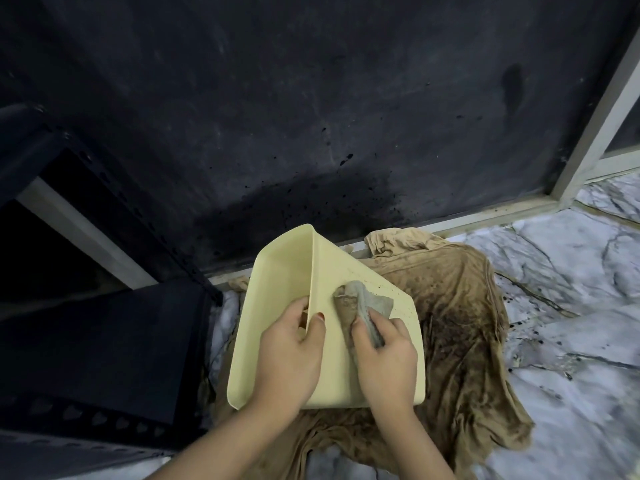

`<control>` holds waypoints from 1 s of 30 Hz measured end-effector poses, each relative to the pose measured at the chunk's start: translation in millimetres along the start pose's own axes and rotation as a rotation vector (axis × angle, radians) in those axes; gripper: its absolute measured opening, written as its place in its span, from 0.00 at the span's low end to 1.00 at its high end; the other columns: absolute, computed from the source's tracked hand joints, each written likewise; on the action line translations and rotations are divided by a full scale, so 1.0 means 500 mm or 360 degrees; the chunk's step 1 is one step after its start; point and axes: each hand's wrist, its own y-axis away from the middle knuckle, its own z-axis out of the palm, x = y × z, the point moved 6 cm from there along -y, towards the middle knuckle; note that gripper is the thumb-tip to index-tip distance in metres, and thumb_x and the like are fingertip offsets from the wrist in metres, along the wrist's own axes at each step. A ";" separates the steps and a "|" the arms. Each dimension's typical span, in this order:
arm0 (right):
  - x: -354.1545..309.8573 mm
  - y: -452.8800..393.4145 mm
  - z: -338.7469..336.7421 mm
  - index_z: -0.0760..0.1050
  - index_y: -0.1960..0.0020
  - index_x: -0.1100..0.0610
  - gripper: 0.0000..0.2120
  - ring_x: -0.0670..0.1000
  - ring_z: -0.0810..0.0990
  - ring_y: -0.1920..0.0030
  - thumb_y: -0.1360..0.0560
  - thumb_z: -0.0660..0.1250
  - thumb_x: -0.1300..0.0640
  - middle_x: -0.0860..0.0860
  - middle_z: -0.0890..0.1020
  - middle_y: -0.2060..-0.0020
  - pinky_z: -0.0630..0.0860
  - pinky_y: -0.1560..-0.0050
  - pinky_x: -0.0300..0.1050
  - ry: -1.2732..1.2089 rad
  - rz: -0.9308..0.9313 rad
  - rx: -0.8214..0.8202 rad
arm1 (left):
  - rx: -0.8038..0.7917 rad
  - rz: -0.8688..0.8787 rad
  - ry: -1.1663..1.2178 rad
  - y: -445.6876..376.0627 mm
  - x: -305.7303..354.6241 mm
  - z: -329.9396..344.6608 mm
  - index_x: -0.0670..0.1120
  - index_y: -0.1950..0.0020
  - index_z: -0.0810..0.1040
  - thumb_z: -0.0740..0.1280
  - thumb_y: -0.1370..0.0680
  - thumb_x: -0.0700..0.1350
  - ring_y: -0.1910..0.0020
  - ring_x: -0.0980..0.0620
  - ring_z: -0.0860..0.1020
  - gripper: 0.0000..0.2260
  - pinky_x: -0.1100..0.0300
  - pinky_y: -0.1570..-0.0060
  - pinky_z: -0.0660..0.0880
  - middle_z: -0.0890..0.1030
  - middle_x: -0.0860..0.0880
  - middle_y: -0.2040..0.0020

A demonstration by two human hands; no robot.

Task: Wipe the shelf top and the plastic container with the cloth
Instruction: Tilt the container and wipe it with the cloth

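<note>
The left hand [291, 355] pinched the rim of the pale plastic container [287, 271], tilting it above the soiled brown sheet [460, 327] on the floor, so the right hand [384, 355], clutching the grey cloth [363, 306], could scrub its outer wall.

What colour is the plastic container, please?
Pale yellow plastic container, seen in the head view.

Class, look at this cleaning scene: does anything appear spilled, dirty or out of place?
Yes. Dark specks are scattered over the marble floor and the dark wall's base, like a spill. A stained tan garment lies crumpled on the floor under the cream container, which is held tilted on edge.
</note>
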 end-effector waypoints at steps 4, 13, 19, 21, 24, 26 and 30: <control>0.036 -0.042 -0.012 0.77 0.40 0.54 0.17 0.53 0.76 0.53 0.26 0.64 0.50 0.52 0.77 0.52 0.66 0.57 0.43 0.0048 0.0142 0.0020 | 0.0027 0.0019 0.0028 -0.001 -0.002 0.003 0.57 0.52 0.79 0.62 0.23 0.44 0.62 0.51 0.82 0.09 0.49 0.58 0.80 0.84 0.59 0.59; 0.189 -0.086 -0.059 0.75 0.37 0.55 0.20 0.61 0.74 0.40 0.26 0.62 0.48 0.59 0.77 0.39 0.71 0.43 0.53 0.0082 0.0568 0.0051 | 0.0032 0.0008 0.0120 0.008 -0.004 0.013 0.56 0.53 0.81 0.63 0.23 0.44 0.62 0.53 0.81 0.09 0.61 0.63 0.76 0.84 0.56 0.60; 0.225 -0.018 -0.071 0.75 0.38 0.58 0.19 0.63 0.74 0.41 0.25 0.62 0.50 0.62 0.76 0.40 0.70 0.44 0.53 0.0063 0.0720 0.0253 | 0.0015 -0.0015 0.0129 -0.001 -0.010 0.012 0.57 0.53 0.80 0.62 0.23 0.45 0.61 0.53 0.82 0.09 0.57 0.60 0.78 0.84 0.56 0.60; 0.190 0.014 -0.060 0.76 0.39 0.59 0.18 0.63 0.74 0.42 0.25 0.63 0.52 0.62 0.76 0.43 0.69 0.46 0.52 0.0046 0.0659 0.0346 | 0.0021 0.0000 0.0121 -0.005 -0.008 0.010 0.56 0.53 0.81 0.62 0.23 0.44 0.62 0.53 0.82 0.09 0.58 0.61 0.78 0.84 0.57 0.60; 0.102 0.050 -0.024 0.77 0.40 0.56 0.17 0.59 0.76 0.46 0.26 0.65 0.52 0.55 0.76 0.48 0.66 0.54 0.47 0.0010 0.0424 0.0340 | 0.0067 0.0025 0.0104 -0.013 -0.008 0.004 0.53 0.54 0.81 0.62 0.23 0.43 0.62 0.48 0.81 0.08 0.58 0.64 0.76 0.84 0.54 0.61; 0.042 0.057 0.003 0.78 0.40 0.54 0.16 0.56 0.77 0.49 0.27 0.65 0.52 0.50 0.76 0.53 0.67 0.56 0.46 0.0003 0.0227 0.0250 | 0.0091 0.0060 0.0085 -0.014 -0.006 -0.001 0.53 0.55 0.80 0.62 0.23 0.43 0.63 0.47 0.80 0.08 0.56 0.64 0.75 0.84 0.51 0.62; -0.018 0.026 0.017 0.77 0.40 0.53 0.17 0.50 0.76 0.53 0.27 0.65 0.50 0.46 0.74 0.56 0.67 0.57 0.43 0.0002 0.0032 0.0138 | 0.0054 0.0095 0.0061 -0.004 -0.003 0.001 0.54 0.55 0.80 0.62 0.23 0.43 0.71 0.51 0.78 0.08 0.57 0.67 0.75 0.84 0.52 0.63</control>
